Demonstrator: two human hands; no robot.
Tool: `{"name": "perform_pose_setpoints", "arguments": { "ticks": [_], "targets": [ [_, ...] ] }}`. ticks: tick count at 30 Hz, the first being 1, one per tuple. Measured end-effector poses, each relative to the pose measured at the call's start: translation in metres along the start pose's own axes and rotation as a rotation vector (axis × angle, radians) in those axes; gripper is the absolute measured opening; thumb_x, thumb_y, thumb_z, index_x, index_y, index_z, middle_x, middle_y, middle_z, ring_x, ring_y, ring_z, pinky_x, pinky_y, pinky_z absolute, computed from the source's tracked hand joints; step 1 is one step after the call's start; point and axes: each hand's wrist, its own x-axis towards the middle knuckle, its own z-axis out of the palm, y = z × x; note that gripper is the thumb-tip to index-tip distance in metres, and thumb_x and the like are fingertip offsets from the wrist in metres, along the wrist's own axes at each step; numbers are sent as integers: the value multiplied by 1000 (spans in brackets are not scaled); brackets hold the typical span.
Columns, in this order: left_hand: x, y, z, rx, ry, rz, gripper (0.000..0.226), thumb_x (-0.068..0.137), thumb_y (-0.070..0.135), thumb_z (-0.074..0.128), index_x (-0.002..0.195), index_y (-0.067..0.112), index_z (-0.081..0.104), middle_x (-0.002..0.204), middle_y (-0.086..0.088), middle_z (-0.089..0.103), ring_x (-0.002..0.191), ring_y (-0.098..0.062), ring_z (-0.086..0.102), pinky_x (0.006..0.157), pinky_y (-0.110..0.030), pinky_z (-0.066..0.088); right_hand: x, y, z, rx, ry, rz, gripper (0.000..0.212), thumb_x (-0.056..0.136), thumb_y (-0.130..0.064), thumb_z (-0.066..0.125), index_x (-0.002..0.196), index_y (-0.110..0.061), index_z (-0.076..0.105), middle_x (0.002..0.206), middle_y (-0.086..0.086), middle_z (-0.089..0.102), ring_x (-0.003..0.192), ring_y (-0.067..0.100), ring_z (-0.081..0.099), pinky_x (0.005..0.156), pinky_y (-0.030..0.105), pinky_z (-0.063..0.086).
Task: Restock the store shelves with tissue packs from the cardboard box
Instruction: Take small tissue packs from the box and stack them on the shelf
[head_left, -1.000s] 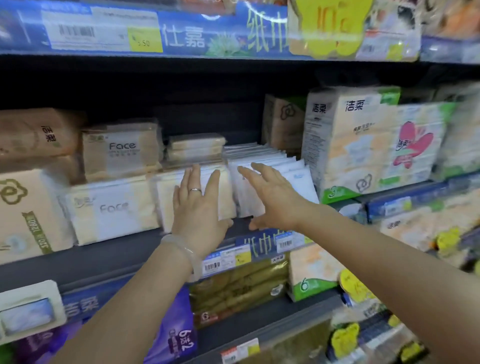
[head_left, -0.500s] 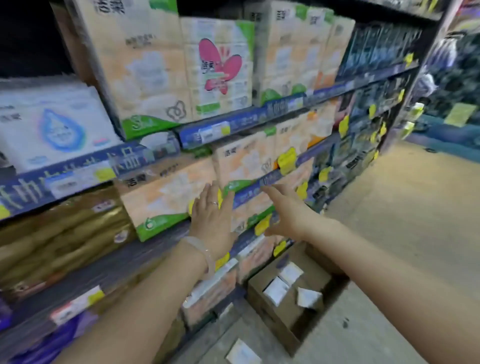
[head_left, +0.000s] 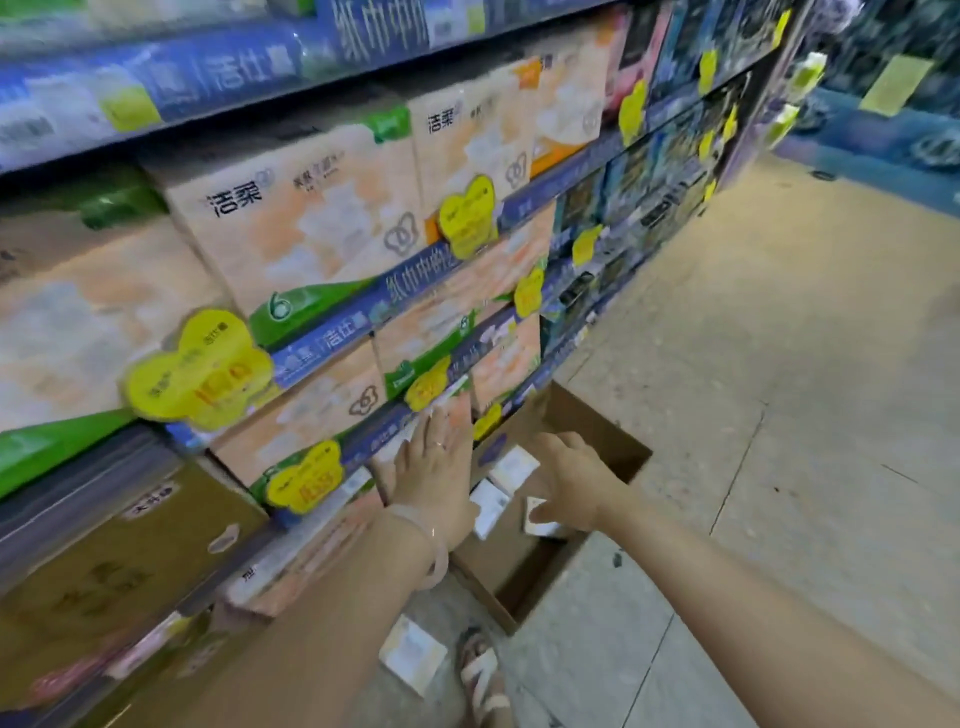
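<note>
My left hand (head_left: 434, 470), fingers straight and holding nothing, and my right hand (head_left: 576, 480), loosely spread and empty, have dropped from the shelves (head_left: 374, 317) to hover over the open cardboard box (head_left: 597, 431) on the floor, where a few white tissue packs (head_left: 511, 465) lie; another pack (head_left: 413, 654) sits beside my sandal (head_left: 483, 675).

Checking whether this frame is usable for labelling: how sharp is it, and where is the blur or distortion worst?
Head view: motion blur smears the left-hand shelf packs; the brown cardboard box and both hands, left and right, are sharper; wide-angle distortion bends the shelf edges; lighting is even, without harsh glare.
</note>
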Motion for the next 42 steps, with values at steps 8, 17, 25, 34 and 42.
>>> {"name": "perform_pose_setpoints", "arguments": {
  "ticks": [8, 17, 25, 34, 42],
  "targets": [
    [192, 16, 106, 17, -114, 26, 93, 85, 34, 61, 148, 22, -6, 156, -7, -13, 145, -27, -8, 118, -43, 10, 178, 95, 58, 124, -135, 114, 88, 76, -29, 75, 146, -14, 23, 143, 12, 31, 130, 31, 35, 104, 37, 37],
    [327, -30, 324, 4, -291, -67, 75, 92, 26, 51, 148, 25, 1, 156, -10, -9, 144, -29, 1, 114, -36, 14, 349, 229, 231, 73, -355, 206, 86, 77, -29, 75, 145, -15, 25, 147, 8, 31, 133, 30, 33, 107, 42, 37],
    [417, -52, 487, -47, -370, -70, 84, 88, 35, 59, 148, 20, 4, 156, -13, -11, 144, -29, -3, 114, -34, 4, 489, 313, 374, -132, -357, 139, 100, 66, -33, 83, 145, -12, 25, 145, 13, 33, 132, 35, 35, 105, 42, 36],
    [458, -58, 557, -90, -389, -60, 83, 86, 30, 62, 148, 19, 7, 156, -13, -10, 144, -30, -4, 115, -37, 7, 540, 353, 436, -395, -258, 149, 111, 53, -35, 87, 142, -18, 23, 135, 15, 41, 129, 35, 35, 114, 46, 21],
    [446, -56, 504, -71, -356, -63, 83, 86, 32, 62, 148, 19, 8, 155, -13, -11, 143, -31, -3, 115, -37, 7, 535, 315, 365, -276, -303, 59, 65, 66, -32, 83, 119, -11, 50, 115, 11, 58, 109, 30, 55, 73, 31, 38]
  ]
}}
